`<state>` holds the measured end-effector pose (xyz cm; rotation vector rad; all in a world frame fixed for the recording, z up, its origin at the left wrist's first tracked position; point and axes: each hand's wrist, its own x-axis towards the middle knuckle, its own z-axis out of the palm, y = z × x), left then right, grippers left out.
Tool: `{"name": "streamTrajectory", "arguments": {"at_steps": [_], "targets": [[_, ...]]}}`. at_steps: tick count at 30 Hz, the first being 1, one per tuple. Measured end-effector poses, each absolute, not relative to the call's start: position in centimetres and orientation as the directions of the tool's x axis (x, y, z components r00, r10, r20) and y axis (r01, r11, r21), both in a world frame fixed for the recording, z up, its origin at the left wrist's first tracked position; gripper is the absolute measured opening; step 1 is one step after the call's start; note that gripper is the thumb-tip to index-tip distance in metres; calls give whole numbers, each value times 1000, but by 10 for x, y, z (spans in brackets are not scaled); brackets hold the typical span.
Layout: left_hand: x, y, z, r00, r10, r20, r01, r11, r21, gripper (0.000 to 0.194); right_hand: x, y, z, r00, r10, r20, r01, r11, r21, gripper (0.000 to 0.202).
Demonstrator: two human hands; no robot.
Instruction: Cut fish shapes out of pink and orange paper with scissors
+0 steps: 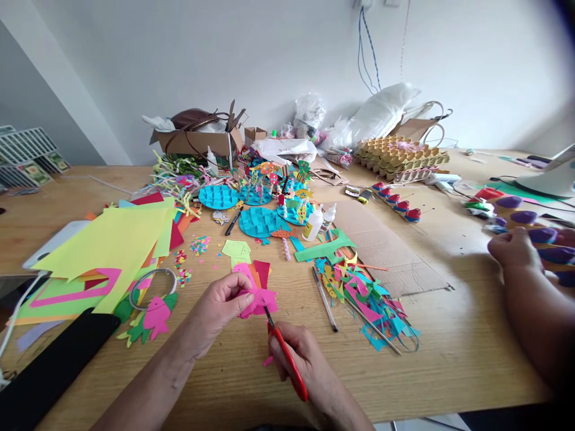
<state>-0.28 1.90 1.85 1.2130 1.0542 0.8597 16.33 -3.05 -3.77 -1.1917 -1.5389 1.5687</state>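
Observation:
My left hand (pixel 229 299) pinches a piece of bright pink paper (pixel 263 301) between thumb and fingers, above the wooden table. Red-handled scissors (pixel 287 359) are gripped in my right hand (pixel 299 353), with the blades at the lower edge of the pink paper. How far the blades are apart is hard to make out. Just beyond my left hand lie a pale green paper with a fish outline (pixel 236 248) and dark red and orange paper pieces (pixel 262 273). Left of my hands, a pink paper fish (pixel 157 315) rests on green ones beside a roll of tape (pixel 153 287).
Coloured paper sheets (pixel 108 239) are stacked at left. Blue discs (pixel 263 221), glue bottles (pixel 313 223) and paper scraps (pixel 363 287) lie ahead, near a cardboard sheet (pixel 381 245) and a pen (pixel 325 299). At right, another person's hand (pixel 516 251) touches purple-painted egg-carton cups (pixel 543 235).

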Motion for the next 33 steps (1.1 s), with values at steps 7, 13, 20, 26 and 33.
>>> {"name": "streamTrajectory", "arguments": {"at_steps": [7, 13, 20, 26, 33], "targets": [[8, 10, 13, 270, 944, -190, -80, 219, 972, 18, 153, -31, -32, -364, 918, -158, -37, -184, -982, 52], [11, 7, 15, 325, 929, -177, -89, 216, 972, 18, 151, -35, -39, -343, 927, -151, -94, -194, -977, 50], [10, 9, 12, 406, 883, -237, -37, 275, 961, 20, 150, -35, -43, -367, 920, -141, -143, -205, -968, 51], [7, 11, 8, 423, 886, -192, 79, 175, 981, 25, 150, -35, -45, -383, 913, -140, -161, -215, -963, 51], [5, 13, 7, 412, 893, -181, 147, 131, 980, 24, 153, -33, -42, -407, 907, -108, -137, -177, -975, 51]]}}
